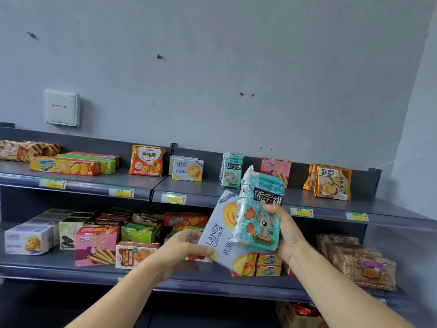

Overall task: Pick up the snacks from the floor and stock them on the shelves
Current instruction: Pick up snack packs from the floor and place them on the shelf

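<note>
My right hand [287, 230] grips a teal bear-biscuit bag [259, 214], held upright in front of the top shelf [212, 189]. My left hand [183, 247] holds a pale blue Landy Castle cookie box [218, 235] by its lower left edge, tilted, partly behind the teal bag. On the top shelf stand a matching teal bag [232, 170] and matching Landy boxes [187, 168].
The top shelf also carries an orange cookie bag [147, 160], long yellow and green boxes [71, 164], a pink wafer box [276, 168] and orange-brown bags [331, 182]. The middle shelf [189, 284] is packed with boxes and bags. A white wall box [61, 107] hangs above.
</note>
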